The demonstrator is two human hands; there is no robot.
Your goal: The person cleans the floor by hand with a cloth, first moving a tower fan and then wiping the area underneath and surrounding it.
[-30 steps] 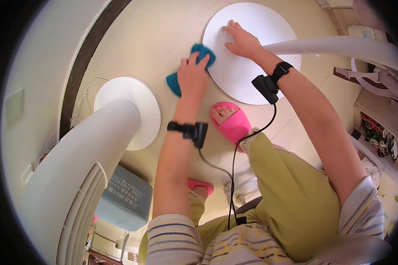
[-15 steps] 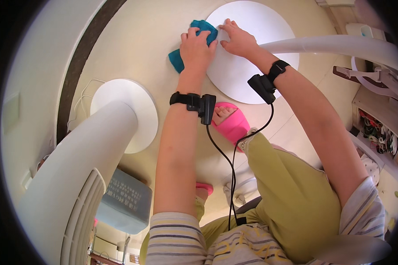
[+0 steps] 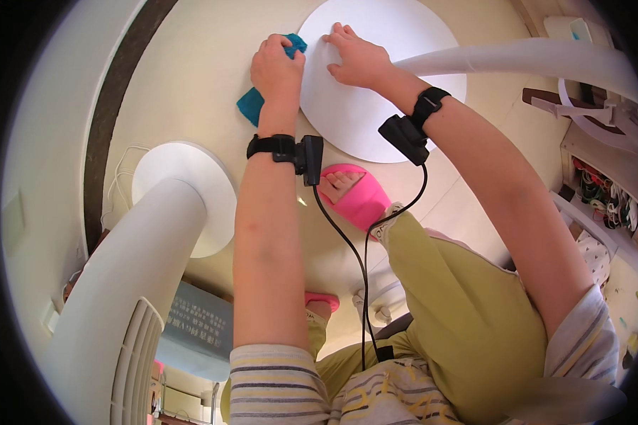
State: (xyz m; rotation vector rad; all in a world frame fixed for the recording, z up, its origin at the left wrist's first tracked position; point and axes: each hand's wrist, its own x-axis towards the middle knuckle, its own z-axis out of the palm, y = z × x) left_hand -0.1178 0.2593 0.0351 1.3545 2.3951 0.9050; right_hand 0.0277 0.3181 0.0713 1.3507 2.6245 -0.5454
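My left hand (image 3: 275,69) is closed over a teal cloth (image 3: 250,106) on the pale floor, beside the left rim of a large white round base (image 3: 404,28). Part of the cloth is hidden under the palm; one end sticks out past the fingers and another near the wrist. My right hand (image 3: 359,58) rests on that round base with its fingers apart and nothing in them. From the base a curved white post (image 3: 517,57) runs off to the right, behind my right wrist.
To my left stands a thick white column (image 3: 156,219) with slats, on a smaller white disc (image 3: 220,205). Behind it is a grey-blue box (image 3: 198,326). My foot in a pink slipper (image 3: 358,202) is below the large base. Shelves (image 3: 602,159) stand at right. Black cables hang from my wrist straps.
The view has shifted, so most things sit further left. My left hand has moved a little left with the cloth and covers more of its middle. My right hand stays on the base.
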